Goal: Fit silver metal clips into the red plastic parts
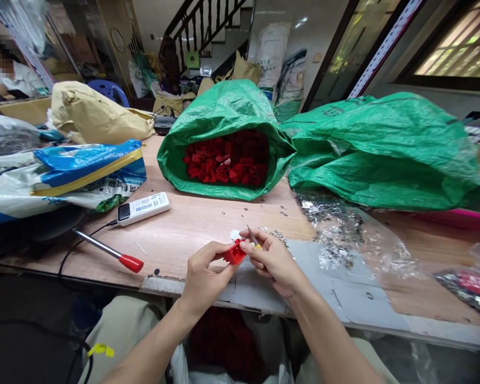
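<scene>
Two hands, one small red part (pixel 234 254), and a sharp point close to skin.
Left hand (pixel 203 274) pinches the part above the table edge (pixel 164 286); right hand (pixel 275 261) grips pointed tweezers (pixel 253 236), which could slip and prick a finger.

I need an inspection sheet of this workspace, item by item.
Surface: light wood-grain tabletop, flat grey sheet along near edge.
Work things: small red plastic part, pointed metal tool; open green woven bag holds red pieces.
Clutter: scattered small metal bits; metal rod with red handle at left.
Hands: left hand holds the part, right hand the tool.
Cables: black cable at white rectangular device.
Surroundings: person upper left; staircase behind.
</scene>
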Action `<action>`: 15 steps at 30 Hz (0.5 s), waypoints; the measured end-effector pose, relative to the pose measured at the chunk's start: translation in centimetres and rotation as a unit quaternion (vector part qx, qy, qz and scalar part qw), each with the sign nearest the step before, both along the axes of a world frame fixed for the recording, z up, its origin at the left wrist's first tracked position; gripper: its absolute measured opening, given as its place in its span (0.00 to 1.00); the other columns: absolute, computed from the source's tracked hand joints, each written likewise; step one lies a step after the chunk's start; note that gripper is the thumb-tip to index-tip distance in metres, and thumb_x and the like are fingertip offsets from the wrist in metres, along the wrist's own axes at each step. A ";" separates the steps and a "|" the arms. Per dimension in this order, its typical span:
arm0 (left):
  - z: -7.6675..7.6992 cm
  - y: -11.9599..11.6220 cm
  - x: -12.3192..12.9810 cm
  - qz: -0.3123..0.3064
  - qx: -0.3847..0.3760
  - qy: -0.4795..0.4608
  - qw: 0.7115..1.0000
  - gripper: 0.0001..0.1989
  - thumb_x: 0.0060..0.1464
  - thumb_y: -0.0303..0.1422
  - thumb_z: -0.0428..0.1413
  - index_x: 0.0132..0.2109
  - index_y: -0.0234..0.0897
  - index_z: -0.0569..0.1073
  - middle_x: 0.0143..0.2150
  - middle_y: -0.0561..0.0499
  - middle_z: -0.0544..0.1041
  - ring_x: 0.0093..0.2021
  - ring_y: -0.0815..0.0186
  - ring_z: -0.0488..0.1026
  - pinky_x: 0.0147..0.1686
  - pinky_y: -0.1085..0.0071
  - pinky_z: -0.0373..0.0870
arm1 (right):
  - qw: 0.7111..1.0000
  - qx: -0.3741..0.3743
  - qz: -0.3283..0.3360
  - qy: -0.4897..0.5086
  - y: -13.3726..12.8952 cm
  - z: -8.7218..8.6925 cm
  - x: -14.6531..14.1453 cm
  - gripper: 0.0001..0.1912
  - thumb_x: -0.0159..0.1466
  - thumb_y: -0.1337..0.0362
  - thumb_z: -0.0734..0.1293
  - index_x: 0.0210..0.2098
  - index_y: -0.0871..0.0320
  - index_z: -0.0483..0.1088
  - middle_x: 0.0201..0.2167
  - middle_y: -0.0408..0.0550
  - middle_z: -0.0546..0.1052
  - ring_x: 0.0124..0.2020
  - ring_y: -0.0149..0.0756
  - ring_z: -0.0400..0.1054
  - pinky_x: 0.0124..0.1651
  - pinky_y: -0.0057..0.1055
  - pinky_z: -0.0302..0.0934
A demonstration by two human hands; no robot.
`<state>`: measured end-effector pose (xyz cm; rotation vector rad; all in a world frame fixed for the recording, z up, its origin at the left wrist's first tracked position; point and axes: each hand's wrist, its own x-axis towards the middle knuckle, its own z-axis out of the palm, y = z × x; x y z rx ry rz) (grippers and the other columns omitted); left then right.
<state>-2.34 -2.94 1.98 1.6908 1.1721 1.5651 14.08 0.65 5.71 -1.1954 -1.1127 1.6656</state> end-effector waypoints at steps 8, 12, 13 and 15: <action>0.2 0.1 -0.1 0.003 0.011 -0.013 1.000 0.11 0.54 0.26 0.62 0.45 0.38 0.78 0.39 0.50 0.80 0.39 0.66 0.79 0.43 0.68 0.81 | 0.994 -0.043 0.059 0.076 0.2 0.6 1.3 0.22 0.54 0.52 0.78 0.40 0.57 0.71 0.25 0.35 0.62 0.18 0.19 0.42 0.16 0.20 0.29; 0.4 0.1 -0.2 0.006 0.024 0.008 1.000 0.11 0.54 0.25 0.62 0.45 0.37 0.77 0.38 0.50 0.80 0.39 0.66 0.79 0.42 0.69 0.80 | 0.998 -0.018 0.064 -0.003 0.2 0.7 1.7 0.23 0.53 0.49 0.77 0.39 0.59 0.73 0.19 0.34 0.58 0.18 0.22 0.43 0.17 0.22 0.30; 0.4 0.1 -0.2 0.007 0.028 0.011 1.000 0.11 0.54 0.25 0.61 0.45 0.37 0.77 0.39 0.50 0.81 0.39 0.65 0.79 0.42 0.68 0.80 | 0.997 -0.011 0.069 -0.024 0.2 0.7 1.7 0.23 0.53 0.47 0.77 0.38 0.59 0.73 0.18 0.34 0.57 0.17 0.23 0.44 0.18 0.23 0.30; 0.3 0.1 -0.3 0.009 0.039 0.022 0.999 0.12 0.54 0.24 0.61 0.46 0.37 0.77 0.39 0.49 0.81 0.40 0.65 0.80 0.42 0.68 0.80 | 0.995 0.003 0.077 -0.060 0.2 0.6 1.6 0.24 0.54 0.45 0.75 0.36 0.58 0.73 0.16 0.34 0.57 0.17 0.23 0.44 0.18 0.23 0.31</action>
